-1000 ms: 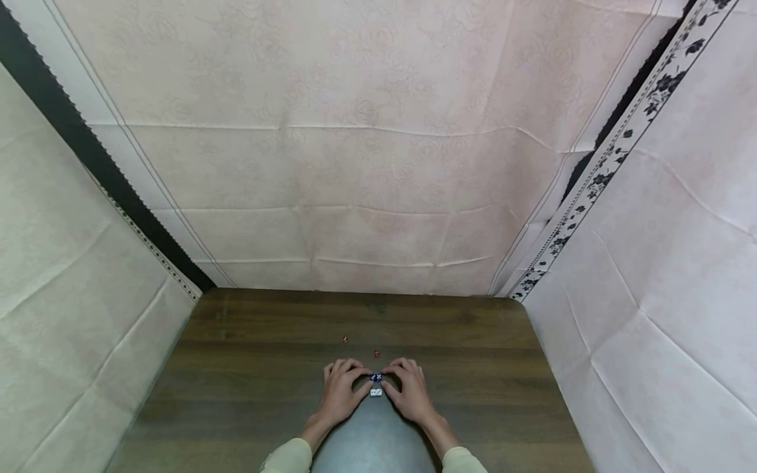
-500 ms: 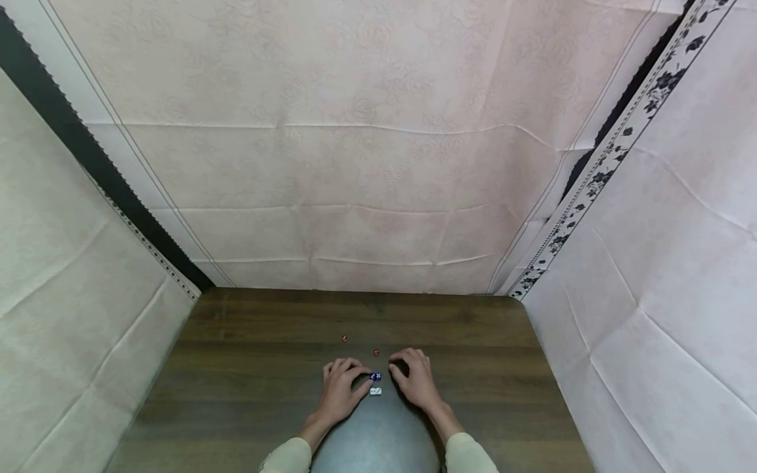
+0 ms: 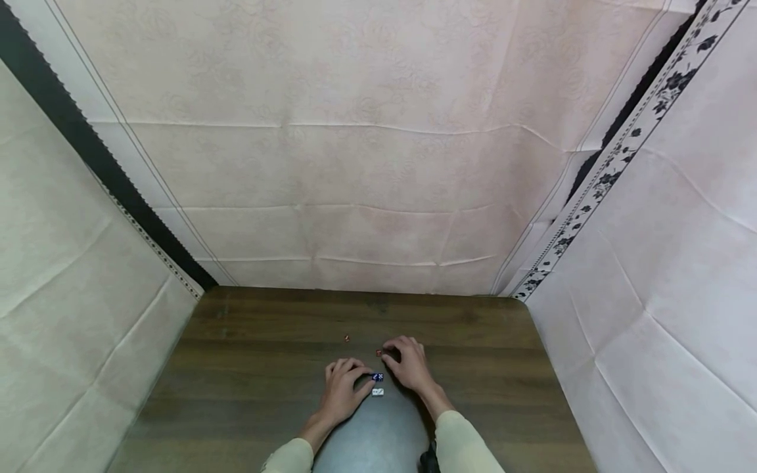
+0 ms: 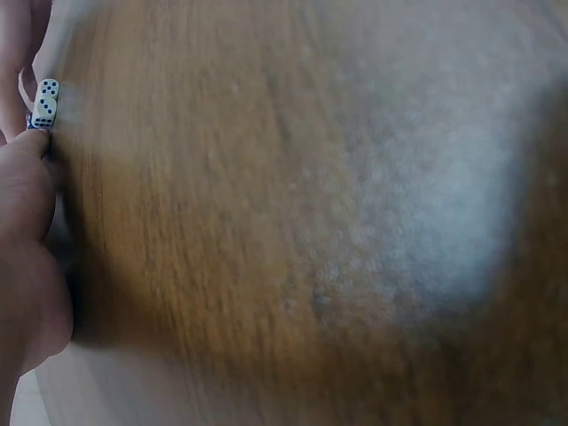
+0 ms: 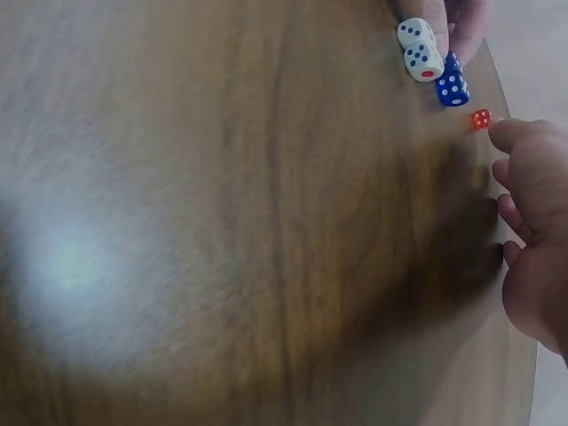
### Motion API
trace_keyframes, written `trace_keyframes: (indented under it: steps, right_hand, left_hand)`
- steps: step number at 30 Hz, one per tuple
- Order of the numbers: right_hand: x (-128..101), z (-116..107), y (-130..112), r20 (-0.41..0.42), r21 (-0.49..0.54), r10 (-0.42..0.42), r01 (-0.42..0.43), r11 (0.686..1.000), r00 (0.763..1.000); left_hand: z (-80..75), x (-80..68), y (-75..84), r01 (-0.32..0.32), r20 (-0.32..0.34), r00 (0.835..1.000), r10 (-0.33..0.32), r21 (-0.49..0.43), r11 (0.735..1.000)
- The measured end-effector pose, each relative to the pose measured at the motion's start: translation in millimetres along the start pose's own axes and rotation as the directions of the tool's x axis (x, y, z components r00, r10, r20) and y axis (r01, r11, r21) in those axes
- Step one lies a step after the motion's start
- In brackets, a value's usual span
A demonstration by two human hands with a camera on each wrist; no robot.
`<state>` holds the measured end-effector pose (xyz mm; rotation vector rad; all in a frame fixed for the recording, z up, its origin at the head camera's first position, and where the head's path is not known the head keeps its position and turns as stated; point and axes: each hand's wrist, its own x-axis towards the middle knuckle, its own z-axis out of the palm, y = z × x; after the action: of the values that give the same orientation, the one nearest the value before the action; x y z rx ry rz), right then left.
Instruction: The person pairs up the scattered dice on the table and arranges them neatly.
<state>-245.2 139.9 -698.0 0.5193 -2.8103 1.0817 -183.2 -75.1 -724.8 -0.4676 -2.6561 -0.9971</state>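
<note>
Two blue dice [image 3: 377, 377] lie side by side, and my left hand [image 3: 344, 389] pinches the left one between thumb and index finger. Close on the near side sit two white dice [image 3: 377, 392], touching each other; the left wrist view also shows these white dice [image 4: 45, 102] by the thumb. Beyond the blue pair is a small red die [image 3: 378, 353]. My right hand [image 3: 409, 362] is at its right side, thumb and index finger apart, fingertips right at the red die. In the right wrist view the thumb tip meets the edge of the red die [image 5: 481, 119].
Another small orange-red die [image 3: 347, 338] lies farther back and left on the brown wooden table [image 3: 248, 368]. Pale cloth [image 3: 367, 164] hangs behind the table's far edge and along both sides. A glossy light reflection spreads over the near middle.
My right hand has left the blue dice, swung out to the right and forward, then come in beside the red die. The left hand has stayed at the blue dice.
</note>
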Motion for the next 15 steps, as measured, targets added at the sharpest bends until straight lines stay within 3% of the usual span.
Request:
trace_keyframes:
  steps: [7, 15]
  right_hand:
    - [7.4, 5.2, -0.2, 0.033, -0.023, -0.001, 0.002, 1.0, 0.999]
    - [9.4, 10.5, 1.2, 0.013, -0.059, -0.016, 0.016, 0.998, 1.0]
  left_hand:
    - [1.8, -0.4, -2.8, 0.006, 0.005, 1.0, -0.006, -0.001, 1.0]
    - [3.5, -0.5, -4.2, 0.004, 0.0, 1.0, -0.004, -0.014, 1.0]
